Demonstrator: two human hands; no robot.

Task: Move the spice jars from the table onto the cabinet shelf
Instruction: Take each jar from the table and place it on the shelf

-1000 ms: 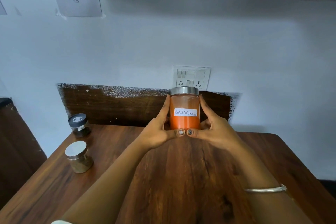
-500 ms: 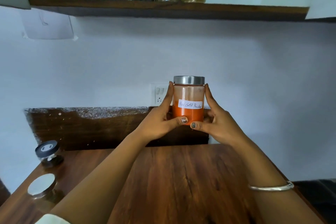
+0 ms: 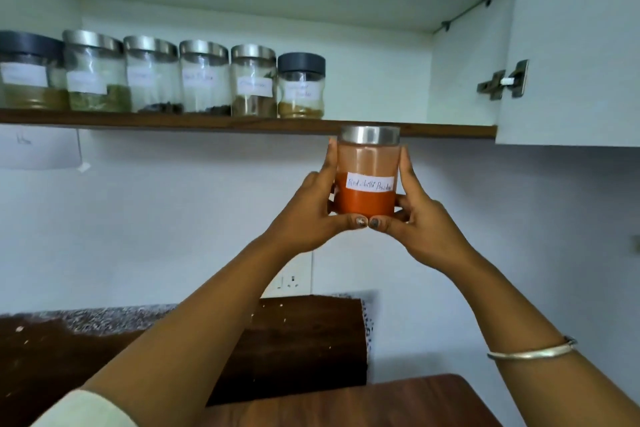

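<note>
I hold a glass jar of red chilli powder with a steel lid and a white handwritten label. My left hand grips its left side and my right hand its right side, thumbs meeting under its front. The jar is upright, its lid just reaching the front edge of the wooden cabinet shelf. On that shelf stands a row of several labelled spice jars, the rightmost one with a dark lid. To the right of that row the shelf is bare.
The open cabinet door with its hinge hangs at the right. Below are the white wall, a wall socket, a dark wooden backboard and a corner of the wooden table.
Both hands have lifted the chilli jar from just above the table up to shelf height. My view has tilted upward, so the table jars have left the frame and the shelf interior shows.
</note>
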